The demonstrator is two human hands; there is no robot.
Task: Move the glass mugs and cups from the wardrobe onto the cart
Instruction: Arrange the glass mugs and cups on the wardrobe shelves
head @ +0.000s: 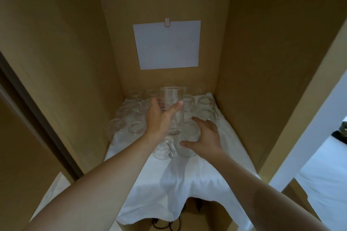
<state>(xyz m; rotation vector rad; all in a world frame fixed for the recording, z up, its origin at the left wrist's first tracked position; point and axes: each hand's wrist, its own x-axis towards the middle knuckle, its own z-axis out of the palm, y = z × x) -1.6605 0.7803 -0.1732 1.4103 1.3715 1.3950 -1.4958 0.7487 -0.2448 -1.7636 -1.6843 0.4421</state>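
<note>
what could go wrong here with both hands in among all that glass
The left hand grips a tall glass above tightly packed glass cups; swinging it out could knock them. The right hand wraps a round cup beside a handled mug, which may get bumped.

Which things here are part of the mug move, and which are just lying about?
Job:
tall glass, held by left hand
round cup under right hand
handled mug
other cups

Lying about:
white cloth
paper sheet
cables
</note>
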